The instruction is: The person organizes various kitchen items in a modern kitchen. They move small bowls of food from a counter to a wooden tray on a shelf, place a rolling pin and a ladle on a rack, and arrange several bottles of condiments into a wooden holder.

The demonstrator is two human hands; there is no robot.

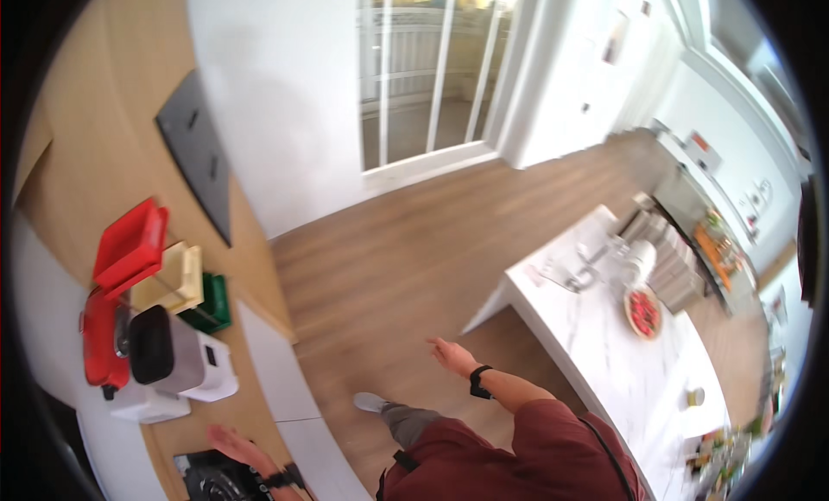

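Note:
My left hand (236, 445) is over the wooden counter at the lower left, blurred, fingers stretched out, with nothing seen in it. Close beneath or beside it lies a black stove-like appliance (220, 481), partly cut off by the picture's bottom edge; whether they touch I cannot tell. Farther along stands a white appliance with a dark top (171, 352), beside a red kitchen appliance (103, 345). My right hand (452, 356) hangs in the air above the wood floor, its fingers loosely apart and holding nothing. Both wrists carry black bands.
Red (131, 245), cream (171, 281) and green bins (210, 303) stand on the left counter (259, 268), near a dark grey panel (197, 155). A white marble-patterned island (583, 333) on the right bears a bowl of red items (644, 313) and a small jar (695, 397). A glazed door (427, 80) is ahead.

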